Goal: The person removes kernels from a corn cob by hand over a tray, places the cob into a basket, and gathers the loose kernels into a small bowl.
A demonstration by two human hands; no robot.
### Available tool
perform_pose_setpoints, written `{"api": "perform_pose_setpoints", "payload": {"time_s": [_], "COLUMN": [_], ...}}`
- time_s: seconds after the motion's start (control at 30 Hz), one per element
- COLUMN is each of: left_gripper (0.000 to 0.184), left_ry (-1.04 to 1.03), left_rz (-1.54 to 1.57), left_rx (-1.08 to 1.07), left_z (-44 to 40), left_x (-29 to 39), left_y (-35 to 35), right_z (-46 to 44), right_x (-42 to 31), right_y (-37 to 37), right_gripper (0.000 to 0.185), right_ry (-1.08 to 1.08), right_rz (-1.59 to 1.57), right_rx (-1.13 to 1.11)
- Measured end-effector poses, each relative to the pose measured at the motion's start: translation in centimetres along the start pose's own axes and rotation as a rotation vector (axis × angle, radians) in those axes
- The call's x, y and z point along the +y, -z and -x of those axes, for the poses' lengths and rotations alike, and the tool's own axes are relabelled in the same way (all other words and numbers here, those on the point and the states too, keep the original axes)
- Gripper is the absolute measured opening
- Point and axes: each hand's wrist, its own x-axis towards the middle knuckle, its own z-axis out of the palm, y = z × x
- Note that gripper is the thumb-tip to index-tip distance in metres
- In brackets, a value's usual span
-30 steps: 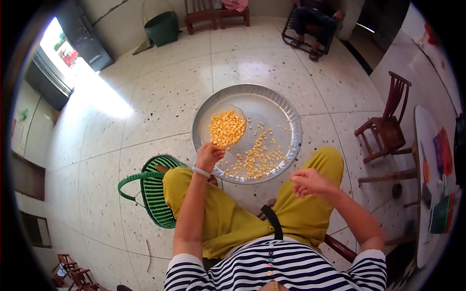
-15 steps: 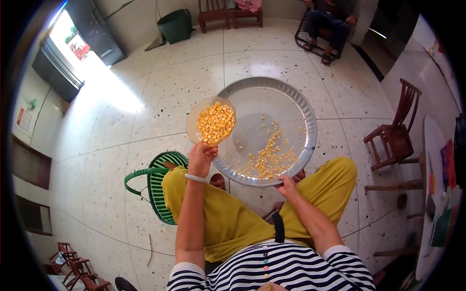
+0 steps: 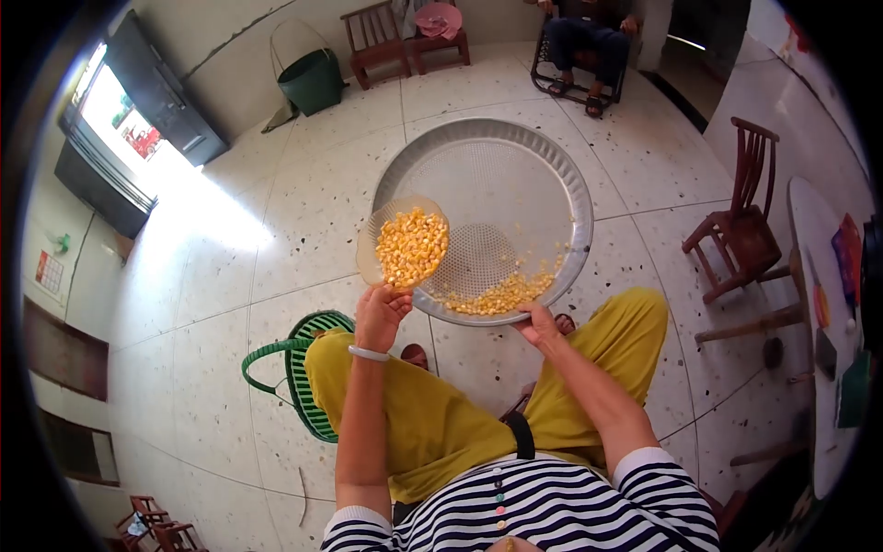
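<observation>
My left hand grips the near rim of a translucent bowl full of yellow corn kernels. The bowl overlaps the left part of a large round metal sieve with a fluted rim. My right hand is closed on the sieve's near right rim, thumb on top. Loose kernels lie gathered along the near edge inside the sieve, with a few scattered further in. The sieve is tilted, its near edge low, and is held above my knees and the floor.
A green striped basket stands beside my left knee. Wooden chairs and a white table are on the right. At the back are a green bucket and a seated person. An open door is far left.
The spread-out kernels have slid together toward the sieve's near edge. The sieve has shifted up and left in view, its far side raised, and the bowl now overlaps it more.
</observation>
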Motion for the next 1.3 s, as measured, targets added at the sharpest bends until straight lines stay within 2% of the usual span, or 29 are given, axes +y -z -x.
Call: {"api": "perform_pose_setpoints", "payload": {"time_s": [0.07, 0.1, 0.2, 0.23, 0.37, 0.47, 0.6, 0.73, 0.83, 0.93, 1.03, 1.1, 1.17, 1.2, 1.27, 1.3], "left_gripper": [0.014, 0.012, 0.011, 0.011, 0.013, 0.014, 0.014, 0.016, 0.015, 0.016, 0.018, 0.021, 0.025, 0.027, 0.031, 0.033], "left_ry": [0.026, 0.035, 0.045, 0.043, 0.126, 0.182, 0.265, 0.348, 0.376, 0.382, 0.377, 0.366, 0.389, 0.399, 0.260, 0.189], "left_rz": [-0.003, -0.025, -0.034, -0.051, -0.023, -0.048, -0.045, -0.055, -0.090, -0.110, -0.141, -0.185, -0.351, -0.435, -0.893, -1.124], "left_rx": [0.031, 0.043, 0.082, 0.059, 0.108, 0.163, 0.190, 0.225, 0.241, 0.235, 0.210, 0.226, 0.226, 0.228, 0.273, 0.292], "left_z": [-0.2, -0.3, -1.3, -1.4, -3.7, -4.6, -6.3, -8.5, -9.2, -10.3, -11.3, -11.7, -11.7, -11.6, -11.7, -11.5], "left_x": [-0.3, -0.1, -0.8, -0.9, -3.6, -4.1, -7.3, -9.7, -11.7, -13.0, -14.7, -15.2, -15.0, -14.9, -14.9, -15.1], "left_y": [0.1, 0.0, 0.5, 0.4, 1.6, 1.9, 2.8, 4.2, 4.6, 4.8, 5.2, 5.4, 5.7, 5.9, 6.6, 6.9], "right_z": [3.6, 8.8, 5.9, 2.0, 1.0, 4.7, 4.5, 3.5, 3.2, 2.9, 3.3, 4.3, 6.2, 6.9, 8.1, 9.1], "right_x": [0.6, 0.7, 2.5, 2.3, 0.4, 1.8, 2.7, 3.4, 3.5, 3.1, 2.7, 1.1, -0.6, -1.6, -3.7, -4.6], "right_y": [-0.3, -3.6, 0.2, 3.0, 0.8, -0.1, 0.6, 0.0, 0.5, 0.6, 0.3, 0.0, -1.7, -2.6, -4.4, -6.4], "right_gripper": [0.008, 0.009, 0.011, 0.018, 0.012, 0.014, 0.025, 0.006, 0.009, 0.045, 0.044, 0.036, 0.029, 0.029, 0.027, 0.023], "right_ry": [0.016, 0.057, 0.025, -0.040, -0.040, -0.065, -0.133, -0.153, -0.124, -0.167, -0.234, -0.459, -0.657, -0.693, -0.764, -0.627], "right_rz": [0.010, 0.014, 0.003, -0.014, 0.077, 0.078, 0.173, 0.125, 0.133, 0.124, 0.078, 0.248, 0.448, 0.605, 0.919, 1.024], "right_rx": [0.049, 0.139, 0.153, 0.022, -0.094, 0.007, 0.029, 0.040, 0.056, 0.056, -0.045, 0.042, 0.154, 0.088, -0.048, -0.097]}}
